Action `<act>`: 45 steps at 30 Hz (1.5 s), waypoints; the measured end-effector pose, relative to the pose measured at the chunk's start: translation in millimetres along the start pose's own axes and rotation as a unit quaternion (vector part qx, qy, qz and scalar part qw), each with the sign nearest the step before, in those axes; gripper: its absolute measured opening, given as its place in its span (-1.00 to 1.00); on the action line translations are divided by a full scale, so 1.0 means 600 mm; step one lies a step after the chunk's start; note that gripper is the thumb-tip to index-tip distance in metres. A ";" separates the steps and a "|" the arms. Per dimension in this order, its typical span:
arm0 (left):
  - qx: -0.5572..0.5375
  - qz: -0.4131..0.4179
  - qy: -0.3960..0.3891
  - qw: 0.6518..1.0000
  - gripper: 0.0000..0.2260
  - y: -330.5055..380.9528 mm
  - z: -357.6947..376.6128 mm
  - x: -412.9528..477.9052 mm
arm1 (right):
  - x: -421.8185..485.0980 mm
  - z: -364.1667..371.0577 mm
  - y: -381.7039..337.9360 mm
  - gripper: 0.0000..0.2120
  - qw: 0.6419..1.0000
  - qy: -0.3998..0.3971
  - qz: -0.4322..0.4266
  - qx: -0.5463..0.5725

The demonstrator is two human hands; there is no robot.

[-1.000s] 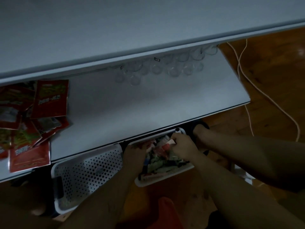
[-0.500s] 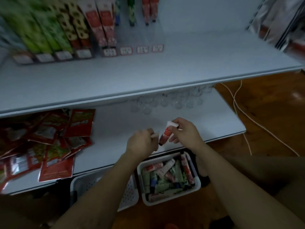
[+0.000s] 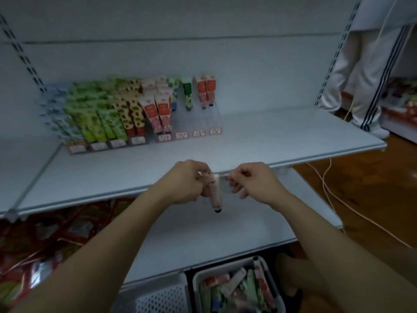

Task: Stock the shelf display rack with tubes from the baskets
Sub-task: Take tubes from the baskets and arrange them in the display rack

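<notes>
Just before the front edge of the upper shelf [image 3: 293,141], holds a pale tube [image 3: 214,193] upright, dark cap down, with left hand [image 3: 184,182] curled round its upper part and right hand [image 3: 256,184] pinching its flat top end, well short of the display rack [image 3: 199,132] and above the basket [image 3: 198,276] of tubes

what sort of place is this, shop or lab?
Probably a shop, possibly a staged one: white shelving with slotted uprights, a display rack of tubes fronted by price tags, and red packets on the lower shelf.
</notes>
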State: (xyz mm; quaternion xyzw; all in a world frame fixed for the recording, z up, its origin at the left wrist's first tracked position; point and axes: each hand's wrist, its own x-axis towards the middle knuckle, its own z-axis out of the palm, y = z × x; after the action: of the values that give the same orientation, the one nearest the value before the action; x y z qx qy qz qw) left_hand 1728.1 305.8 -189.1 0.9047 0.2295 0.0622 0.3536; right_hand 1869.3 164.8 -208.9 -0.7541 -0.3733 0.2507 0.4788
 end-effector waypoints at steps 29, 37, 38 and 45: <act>0.095 -0.153 -0.113 0.977 -0.85 -0.187 0.310 -0.096 | -0.088 0.224 0.499 -0.56 0.760 -0.279 0.144 -0.569; 0.089 -0.151 -0.137 0.975 -0.81 -0.194 0.318 -0.109 | -0.095 0.203 0.509 -0.51 0.699 -0.312 0.110 -0.634; 0.095 -0.152 -0.143 0.973 -0.77 -0.191 0.315 -0.110 | -0.097 0.199 0.502 -0.55 0.689 -0.314 0.101 -0.645; 0.089 -0.159 -0.093 0.979 -0.85 -0.167 0.263 -0.104 | -0.083 0.154 0.380 -0.94 0.859 -0.292 0.122 -0.403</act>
State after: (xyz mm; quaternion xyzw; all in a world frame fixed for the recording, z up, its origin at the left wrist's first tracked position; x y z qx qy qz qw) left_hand 1679.4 245.1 -370.1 0.8860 0.3415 -0.1000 0.2972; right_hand 1845.3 114.2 -453.8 -0.8129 -0.4696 0.3431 -0.0315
